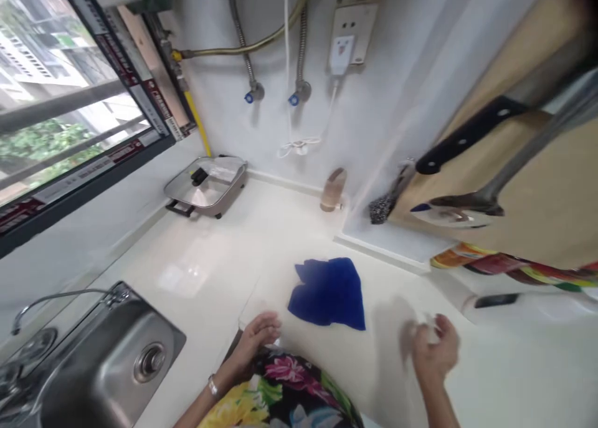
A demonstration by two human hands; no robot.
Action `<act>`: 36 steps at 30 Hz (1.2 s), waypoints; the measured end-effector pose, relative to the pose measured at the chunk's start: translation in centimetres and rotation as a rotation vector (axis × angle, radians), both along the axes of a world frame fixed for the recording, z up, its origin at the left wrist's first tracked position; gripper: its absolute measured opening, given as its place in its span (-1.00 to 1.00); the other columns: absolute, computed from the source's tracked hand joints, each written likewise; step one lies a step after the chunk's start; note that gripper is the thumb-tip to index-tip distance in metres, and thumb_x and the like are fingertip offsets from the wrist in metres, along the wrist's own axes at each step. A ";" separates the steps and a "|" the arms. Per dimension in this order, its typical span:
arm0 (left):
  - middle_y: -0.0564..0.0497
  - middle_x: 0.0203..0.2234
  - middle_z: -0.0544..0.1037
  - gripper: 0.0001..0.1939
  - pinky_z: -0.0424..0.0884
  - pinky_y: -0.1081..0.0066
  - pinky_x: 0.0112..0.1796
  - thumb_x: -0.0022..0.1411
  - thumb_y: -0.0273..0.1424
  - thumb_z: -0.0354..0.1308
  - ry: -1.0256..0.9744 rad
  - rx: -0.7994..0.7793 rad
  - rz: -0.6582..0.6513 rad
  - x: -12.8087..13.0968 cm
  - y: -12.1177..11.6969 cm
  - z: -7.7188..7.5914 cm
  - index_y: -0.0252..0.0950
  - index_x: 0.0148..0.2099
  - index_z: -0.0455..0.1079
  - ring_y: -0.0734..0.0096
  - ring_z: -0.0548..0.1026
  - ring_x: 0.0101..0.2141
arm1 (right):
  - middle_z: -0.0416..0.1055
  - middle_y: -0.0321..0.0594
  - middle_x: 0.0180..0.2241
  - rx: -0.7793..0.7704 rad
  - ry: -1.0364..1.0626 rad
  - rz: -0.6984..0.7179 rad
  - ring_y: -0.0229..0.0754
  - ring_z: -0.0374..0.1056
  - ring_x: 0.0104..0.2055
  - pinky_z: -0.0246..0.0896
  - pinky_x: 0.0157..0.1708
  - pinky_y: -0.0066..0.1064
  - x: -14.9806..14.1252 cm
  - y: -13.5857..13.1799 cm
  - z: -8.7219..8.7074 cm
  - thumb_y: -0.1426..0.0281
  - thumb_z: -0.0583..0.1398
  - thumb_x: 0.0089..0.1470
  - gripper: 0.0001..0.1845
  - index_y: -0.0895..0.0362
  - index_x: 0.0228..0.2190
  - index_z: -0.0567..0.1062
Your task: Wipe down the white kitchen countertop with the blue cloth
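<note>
A dark blue cloth (329,291) lies spread and wrinkled on the white countertop (215,253), and neither hand touches it. My left hand (259,337) is at the counter's front edge, left of the cloth and close to my flowered clothing (299,384). Its fingers are curled together, and a small pale patch shows beneath them, too unclear to name. To the right of the cloth, my right hand (434,347) is raised over the counter, casting a shadow. Thumb and fingers pinch around something small and whitish, blurred by motion.
A steel sink (116,366) with a tap (60,297) is at lower left. An electric pan (208,185) with a glass lid stands in the far corner. A brown bottle (333,191) is by the wall. A knife (471,135) and other utensils hang at right.
</note>
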State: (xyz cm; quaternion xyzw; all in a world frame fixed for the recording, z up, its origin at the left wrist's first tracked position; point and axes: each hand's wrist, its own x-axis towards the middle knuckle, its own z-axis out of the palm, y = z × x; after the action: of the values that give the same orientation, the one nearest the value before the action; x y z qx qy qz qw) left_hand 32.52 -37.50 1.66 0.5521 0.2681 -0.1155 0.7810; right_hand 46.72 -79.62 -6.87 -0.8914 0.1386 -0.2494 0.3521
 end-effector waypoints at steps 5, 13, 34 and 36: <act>-0.10 -0.13 0.58 -0.44 0.40 0.32 -0.14 0.03 -0.10 0.40 -0.095 0.039 -0.061 0.1 0.4 -0.7 -0.27 0.02 0.48 0.35 0.53 -0.26 | 0.17 0.19 0.27 -0.166 0.033 0.468 0.23 0.05 0.33 0.04 0.26 0.19 1.4 13.6 0.1 0.02 -0.03 0.21 -0.23 0.25 0.28 0.18; -0.15 -0.13 0.58 -0.37 0.43 0.27 -0.10 0.02 0.04 0.37 -0.115 0.099 0.068 -2.1 2.6 -2.1 -0.29 0.01 0.47 0.29 0.54 -0.23 | -0.14 0.43 0.36 -0.504 0.218 0.498 0.46 -0.36 0.43 -0.27 0.26 0.40 4.7 26.2 0.7 0.07 -0.10 0.26 -0.17 0.46 0.30 0.11; 0.02 -0.43 0.64 -0.48 0.47 0.38 -0.32 0.35 0.01 -0.11 0.139 0.997 0.470 -9.8 14.5 -5.6 -0.23 -0.11 0.53 0.31 0.59 -0.39 | -0.05 0.33 0.37 -0.670 0.086 0.392 0.39 -0.21 0.43 -0.08 0.28 0.31 0.0 21.4 -2.5 0.23 -0.09 0.30 -0.29 0.42 0.32 0.09; 0.04 -0.42 0.65 -0.52 0.48 0.39 -0.31 0.35 -0.03 -0.10 0.149 1.036 0.426 -9.7 14.4 -5.8 -0.21 -0.13 0.54 0.32 0.61 -0.38 | -0.01 0.36 0.35 -0.691 0.096 0.399 0.40 -0.20 0.42 -0.06 0.27 0.31 1.3 23.1 -2.5 0.24 -0.10 0.29 -0.29 0.45 0.31 0.09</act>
State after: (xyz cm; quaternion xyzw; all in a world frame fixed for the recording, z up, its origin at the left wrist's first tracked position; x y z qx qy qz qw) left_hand 22.80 -23.14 -4.18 0.7872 0.4500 0.1527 0.3930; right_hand 48.05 -56.50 -9.32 -0.9774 -0.1127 -0.1662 0.0664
